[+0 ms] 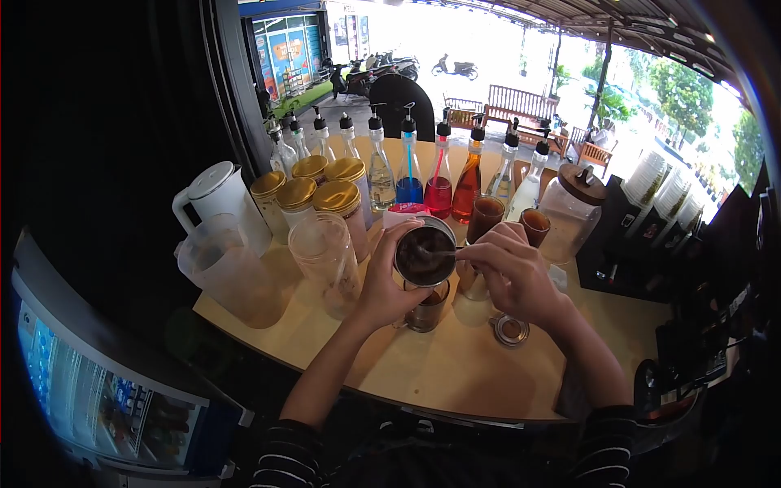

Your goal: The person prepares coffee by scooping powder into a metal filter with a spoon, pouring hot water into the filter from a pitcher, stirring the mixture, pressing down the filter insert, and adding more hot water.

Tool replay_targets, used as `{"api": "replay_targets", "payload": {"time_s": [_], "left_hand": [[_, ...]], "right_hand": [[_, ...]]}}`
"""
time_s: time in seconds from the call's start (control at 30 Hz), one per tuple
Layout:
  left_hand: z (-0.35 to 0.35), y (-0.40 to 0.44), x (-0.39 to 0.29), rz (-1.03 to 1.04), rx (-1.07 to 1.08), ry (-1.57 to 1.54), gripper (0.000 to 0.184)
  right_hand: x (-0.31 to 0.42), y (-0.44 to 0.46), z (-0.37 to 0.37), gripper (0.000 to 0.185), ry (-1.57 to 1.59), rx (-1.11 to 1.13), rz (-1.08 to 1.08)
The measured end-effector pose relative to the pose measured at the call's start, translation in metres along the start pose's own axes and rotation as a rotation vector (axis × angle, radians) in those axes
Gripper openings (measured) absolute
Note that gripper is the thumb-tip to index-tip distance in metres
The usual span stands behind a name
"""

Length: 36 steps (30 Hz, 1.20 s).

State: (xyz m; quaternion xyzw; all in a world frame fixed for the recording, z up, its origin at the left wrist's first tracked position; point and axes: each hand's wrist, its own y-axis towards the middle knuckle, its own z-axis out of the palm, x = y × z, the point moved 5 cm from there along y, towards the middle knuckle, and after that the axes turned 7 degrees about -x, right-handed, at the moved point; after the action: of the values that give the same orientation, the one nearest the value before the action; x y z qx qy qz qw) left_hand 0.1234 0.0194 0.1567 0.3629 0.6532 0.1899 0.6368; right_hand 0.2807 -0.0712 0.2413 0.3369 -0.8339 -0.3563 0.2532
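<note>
My left hand (387,286) is wrapped round a round metal-rimmed cup (424,281) tipped so that its dark inside faces me. Between the fingers of my right hand (514,270) is a spoon (442,254), its far end inside the cup. Just below the cup a glass (428,315) with brown contents stands on the wooden counter (390,366), partly hidden. A small round metal piece (510,330) lies on the counter under my right wrist. Two brown-filled glasses (486,218) stand behind my right hand.
Several pump bottles (439,187) line the back. To the left are gold-lidded jars (335,197), a white pitcher (218,203), a translucent jug (224,272) and a clear container (321,260). Right of my hands stand a wooden-lidded jar (569,213) and a cup rack (630,236).
</note>
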Motion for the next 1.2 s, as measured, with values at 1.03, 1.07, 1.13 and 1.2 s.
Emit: {"api": "replay_targets", "payload": {"time_s": [1.03, 1.07, 1.13, 1.2], "left_hand": [[0.011, -0.011, -0.012, 0.159, -0.235, 0.449, 0.085], [0.011, -0.012, -0.013, 0.167, -0.233, 0.445, 0.085], [0.01, -0.011, -0.011, 0.152, -0.248, 0.429, 0.085], [0.01, -0.009, -0.011, 0.138, -0.256, 0.407, 0.086]], "right_hand": [[0.007, 0.0, 0.021, 0.018, -0.076, -0.172, 0.204], [0.007, 0.001, 0.021, 0.017, -0.072, -0.179, 0.203], [0.011, -0.002, 0.026, 0.017, -0.039, -0.168, 0.178], [0.012, -0.003, 0.026, 0.017, -0.013, -0.16, 0.159]]}}
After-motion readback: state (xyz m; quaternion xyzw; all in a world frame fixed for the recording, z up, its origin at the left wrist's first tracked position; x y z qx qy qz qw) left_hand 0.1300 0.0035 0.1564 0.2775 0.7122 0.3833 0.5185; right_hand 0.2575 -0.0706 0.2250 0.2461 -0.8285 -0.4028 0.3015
